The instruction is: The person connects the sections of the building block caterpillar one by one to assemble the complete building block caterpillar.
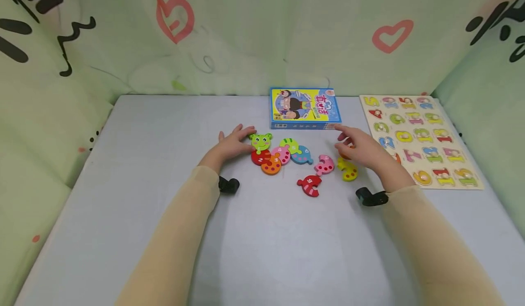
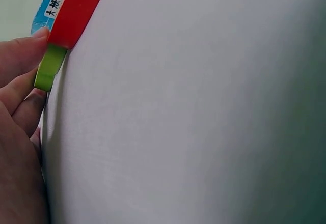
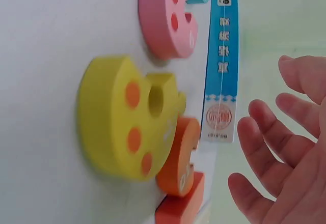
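In the head view, a grey worktop (image 1: 295,251) carries flat caterpillar pieces across its middle, nearer the far edge than the near one; the left hand (image 1: 231,145) pinches the green frog-faced piece (image 1: 260,142) between thumb and fingers, at the end of the row closest to the worktop's left edge; from it, towards the right edge, run a red piece (image 1: 259,158), an orange piece (image 1: 271,165), a pink piece (image 1: 282,153), a striped green piece (image 1: 291,145) and a blue piece (image 1: 302,155), set close together; a spotted pink segment (image 1: 324,165), a red segment marked 8 (image 1: 309,186) and a yellow segment (image 1: 349,171) lie loose further right; the right hand (image 1: 358,146) hovers near the yellow one, its fingers relaxed; a blue-and-yellow box (image 1: 305,107) lies by the far edge, and a letter-and-number board (image 1: 422,160) fills the far right corner; in the left wrist view, the thumb and fingers meet the green piece's edge, red piece just beside it; in the right wrist view, the fingers bend loosely around nothing, apart from the yellow segment, an orange segment (image 3: 178,160) and a red block (image 3: 179,207).
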Motion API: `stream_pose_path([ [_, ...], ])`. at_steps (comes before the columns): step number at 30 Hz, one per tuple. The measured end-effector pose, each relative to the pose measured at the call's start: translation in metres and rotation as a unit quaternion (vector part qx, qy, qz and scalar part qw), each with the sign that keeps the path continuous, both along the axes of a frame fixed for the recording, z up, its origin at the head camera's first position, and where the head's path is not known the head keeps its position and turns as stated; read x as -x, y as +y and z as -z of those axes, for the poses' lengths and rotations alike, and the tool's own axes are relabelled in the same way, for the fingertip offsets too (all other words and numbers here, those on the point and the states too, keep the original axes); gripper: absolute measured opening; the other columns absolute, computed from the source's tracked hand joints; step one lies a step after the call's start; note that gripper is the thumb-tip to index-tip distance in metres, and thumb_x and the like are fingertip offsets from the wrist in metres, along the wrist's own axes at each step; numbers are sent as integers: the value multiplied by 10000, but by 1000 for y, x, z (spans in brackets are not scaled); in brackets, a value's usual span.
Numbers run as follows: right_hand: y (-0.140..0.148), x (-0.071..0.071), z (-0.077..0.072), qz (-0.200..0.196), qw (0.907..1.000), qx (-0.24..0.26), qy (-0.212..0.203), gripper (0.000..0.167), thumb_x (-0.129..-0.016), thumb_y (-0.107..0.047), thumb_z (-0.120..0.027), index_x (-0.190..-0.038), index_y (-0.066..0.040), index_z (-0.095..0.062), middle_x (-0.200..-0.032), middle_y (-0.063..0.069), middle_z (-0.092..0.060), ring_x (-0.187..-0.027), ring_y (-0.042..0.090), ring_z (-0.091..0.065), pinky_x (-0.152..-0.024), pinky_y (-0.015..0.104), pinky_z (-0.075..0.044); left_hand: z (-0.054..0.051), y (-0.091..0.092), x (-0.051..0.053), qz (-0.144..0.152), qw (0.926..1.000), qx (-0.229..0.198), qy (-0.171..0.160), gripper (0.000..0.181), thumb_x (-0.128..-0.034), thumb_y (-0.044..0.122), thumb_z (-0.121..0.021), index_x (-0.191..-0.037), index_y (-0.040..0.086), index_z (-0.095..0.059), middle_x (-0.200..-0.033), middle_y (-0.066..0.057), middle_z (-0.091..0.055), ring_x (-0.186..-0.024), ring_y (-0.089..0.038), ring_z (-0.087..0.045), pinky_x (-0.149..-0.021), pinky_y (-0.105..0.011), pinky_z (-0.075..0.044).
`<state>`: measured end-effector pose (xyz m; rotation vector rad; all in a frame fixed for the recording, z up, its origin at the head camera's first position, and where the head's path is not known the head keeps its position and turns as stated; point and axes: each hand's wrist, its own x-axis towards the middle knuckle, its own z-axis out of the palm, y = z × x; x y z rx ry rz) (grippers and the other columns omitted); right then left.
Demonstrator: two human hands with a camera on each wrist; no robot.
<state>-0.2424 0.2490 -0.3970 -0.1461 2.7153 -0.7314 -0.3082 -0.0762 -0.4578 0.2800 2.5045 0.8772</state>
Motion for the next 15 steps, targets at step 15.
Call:
stream_pose_path([
  [15,30,-33,18,-420,9983,-384,-130,474,-850,-200,-591,-1292,-74,-478,-1279,185,-445,-1103,336,-436,-898,511,-434,-2,-2,-2,89,9999,-107,41,593,-831,353,-572,-1384,295,-366,-1506,92,-227,-1423,-158,4,-1071,-526,179],
])
